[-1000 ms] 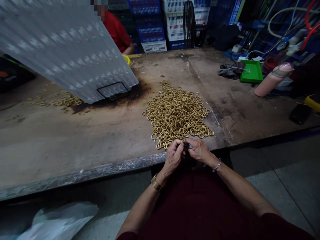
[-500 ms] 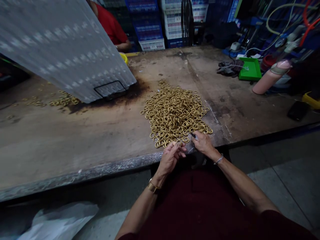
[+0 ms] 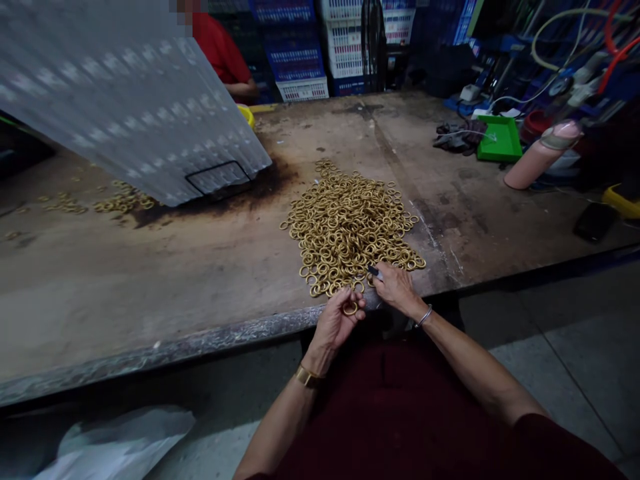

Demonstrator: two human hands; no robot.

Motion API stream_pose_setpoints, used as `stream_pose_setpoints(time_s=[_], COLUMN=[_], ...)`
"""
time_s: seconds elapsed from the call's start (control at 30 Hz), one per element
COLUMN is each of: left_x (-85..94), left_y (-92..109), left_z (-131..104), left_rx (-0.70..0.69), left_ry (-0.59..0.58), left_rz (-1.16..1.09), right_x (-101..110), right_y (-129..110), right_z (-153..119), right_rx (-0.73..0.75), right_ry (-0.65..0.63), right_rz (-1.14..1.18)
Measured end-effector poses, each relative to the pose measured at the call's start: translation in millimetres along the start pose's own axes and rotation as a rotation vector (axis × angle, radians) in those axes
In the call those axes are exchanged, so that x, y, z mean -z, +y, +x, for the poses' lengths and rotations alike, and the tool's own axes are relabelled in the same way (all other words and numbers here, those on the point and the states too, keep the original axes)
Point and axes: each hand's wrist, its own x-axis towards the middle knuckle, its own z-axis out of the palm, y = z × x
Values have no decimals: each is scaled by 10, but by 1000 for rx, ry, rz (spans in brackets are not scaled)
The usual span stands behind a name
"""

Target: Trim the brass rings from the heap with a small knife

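Lying at roughly 9 o'clock from the main pile, some loose rings (image 3: 120, 200) are spreading out along the bottom edge of a grey ribbed panel (image 3: 150, 113), which is taking up the 10 o'clock side. Someone in a red top (image 3: 223, 57) is sitting or standing behind it at about 11 (can't tell which).

Dead centre, the pile (image 3: 350, 213) of gold-coloured rings is covering a patch of the bench (image 3: 240, 267). At 6 o'clock the left hand (image 3: 333, 323) is pinching a single ring (image 3: 351, 313) between thumb and fingers, just off the pile's near edge. I'm guessing these are feeling light and stiff, not fragile, maybe a bit slick if they're metal. I'd be taking hold by the rim, thumb on one face and a fingertip on the other, leaving the hole showing.

Over at 5 o'clock the right hand (image 3: 397, 287) is closing its grip around a small black-ended tool (image 3: 374, 271), which is pointing left toward the near edge of the pile. What it is, I'm not making out.

Further right, a green tray (image 3: 500, 140) is sitting at 2, and a pink bottle (image 3: 543, 160) is standing tilted in view at half past two.
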Motion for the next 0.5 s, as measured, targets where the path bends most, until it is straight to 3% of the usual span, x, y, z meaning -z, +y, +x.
stream_pose_setpoints(time_s=[0.07, 0.17, 0.3, 0.5], left_x=[-19, -43, -47, 3], left_y=[-23, -55, -37, 47], left_z=[11, 38, 87, 106], left_rx=[-73, -303, -592, -582], left_ry=[8, 41, -14, -176], left_rz=[109, 406, 739, 844], right_x=[3, 37, 126, 213], right_y=[40, 77, 64, 69], right_z=[22, 41, -4, -78], right_rx=[-11, -62, -116, -250], right_ry=[9, -49, -281, -567], right_rz=[104, 385, 820, 1193])
